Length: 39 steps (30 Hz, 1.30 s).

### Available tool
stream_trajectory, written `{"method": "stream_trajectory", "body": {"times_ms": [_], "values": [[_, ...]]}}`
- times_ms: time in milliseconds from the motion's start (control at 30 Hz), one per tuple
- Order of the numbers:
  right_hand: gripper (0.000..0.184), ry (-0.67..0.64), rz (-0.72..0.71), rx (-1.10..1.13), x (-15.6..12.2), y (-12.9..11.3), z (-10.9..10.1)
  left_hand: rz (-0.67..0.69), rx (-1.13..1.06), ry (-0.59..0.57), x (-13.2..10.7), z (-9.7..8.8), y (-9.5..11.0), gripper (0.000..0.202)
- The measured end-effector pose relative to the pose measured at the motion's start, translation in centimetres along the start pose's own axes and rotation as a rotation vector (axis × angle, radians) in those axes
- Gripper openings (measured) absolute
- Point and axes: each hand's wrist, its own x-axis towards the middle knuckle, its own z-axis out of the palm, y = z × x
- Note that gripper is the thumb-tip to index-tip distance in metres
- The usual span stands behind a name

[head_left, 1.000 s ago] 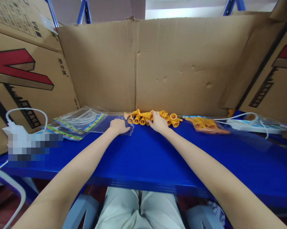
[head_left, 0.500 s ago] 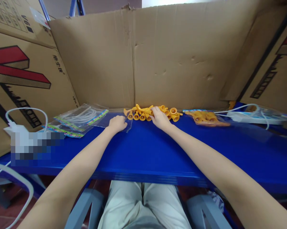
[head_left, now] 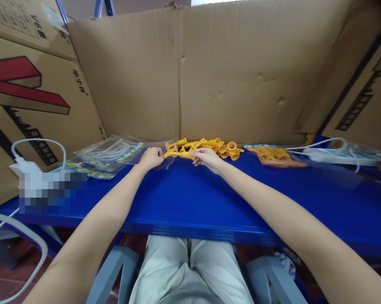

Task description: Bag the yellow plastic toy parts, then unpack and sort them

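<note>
A heap of small orange plastic pieces (head_left: 220,147) lies at the back of the blue table (head_left: 190,198), against the cardboard wall. My right hand (head_left: 206,158) pinches one long orange piece (head_left: 179,154) and holds it just above the table. My left hand (head_left: 151,158) is closed on the edge of a clear plastic bag (head_left: 160,162) beside that piece. The tip of the orange piece is at the bag's mouth.
Clear bags with coloured edges (head_left: 106,154) holding white cord lie at the left. A filled bag of orange pieces (head_left: 272,156) sits right of the heap. A white power strip (head_left: 339,157) and cables lie far right. Cardboard boxes (head_left: 28,84) wall in the table.
My right hand has left the heap and drawn one orange piece leftward to the bag. My left hand has closed on the bag's edge and lifted it a little.
</note>
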Motion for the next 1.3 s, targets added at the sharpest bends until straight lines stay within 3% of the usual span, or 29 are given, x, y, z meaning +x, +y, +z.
{"method": "stream_trajectory", "body": {"times_ms": [367,633,833,1000,1133,1200,1300], "values": [[0.013,-0.006,0.018,-0.037,0.1,-0.1,-0.1,0.039,0.022,0.099,-0.7,-1.5,1.0,0.014],[0.014,-0.125,-0.074,-0.149,-0.6,0.4,1.1,0.280,0.005,0.072,-1.8,-1.0,3.7,0.014],[0.017,-0.006,-0.006,-0.013,-0.7,0.5,1.7,0.402,-0.096,0.129,-2.7,-0.5,5.5,0.017],[0.019,-0.041,0.052,0.073,-0.6,1.1,2.2,0.437,-0.261,0.108,-2.3,-0.2,5.5,0.022],[0.017,-0.023,0.077,0.129,-0.5,1.2,2.2,0.227,-0.245,0.281,-1.1,-0.5,3.3,0.021],[0.016,-0.011,0.068,0.148,-0.5,1.0,2.0,-0.007,-0.200,0.398,-0.5,-0.8,1.6,0.027],[0.016,0.006,0.063,0.155,-0.6,0.8,1.9,-0.337,-0.304,0.411,0.2,-1.0,-0.9,0.043]]}}
